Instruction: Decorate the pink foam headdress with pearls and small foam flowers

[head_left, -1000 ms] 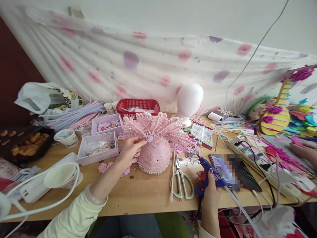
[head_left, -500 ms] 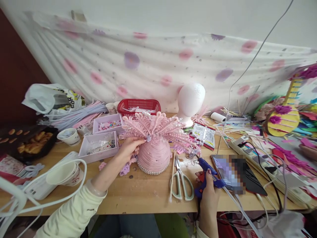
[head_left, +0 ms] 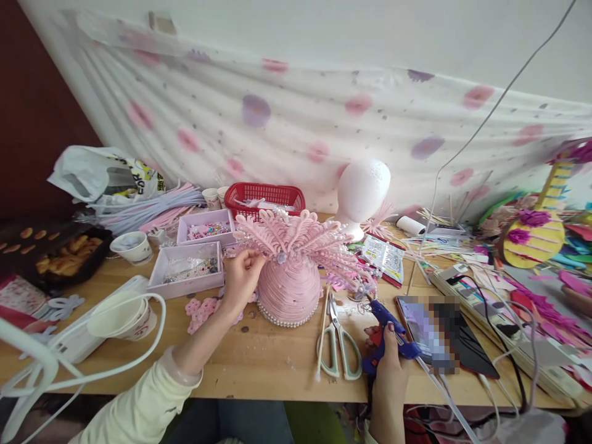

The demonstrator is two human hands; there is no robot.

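Observation:
A pink headdress [head_left: 289,290] stands upright on the table, its domed cap wound with fuzzy strips, a pearl trim round the bottom edge and feathery loops fanning out on top. A small grey-blue flower [head_left: 281,258] sits at the front where the cap meets the fan. My left hand [head_left: 243,277] is at the fan's left side, thumb and fingers pinched together; whatever is between them is hidden. My right hand [head_left: 388,364] grips a blue glue gun [head_left: 386,320], nozzle pointing up and left. Scissors [head_left: 340,339] and a thin stick [head_left: 322,336] lie between the headdress and the glue gun.
Two lilac boxes [head_left: 185,287] of beads and a red basket [head_left: 296,197] stand behind my left hand. A white foam head [head_left: 363,191] is at the back. Phone [head_left: 423,330], power strip [head_left: 499,333] and cables crowd the right; paper cups [head_left: 123,317] and a white cable loop the left.
My left hand has moved left, off the grey-blue flower, which stays on the headdress. The glue gun stays in my right hand, almost unmoved. The view has shifted slightly.

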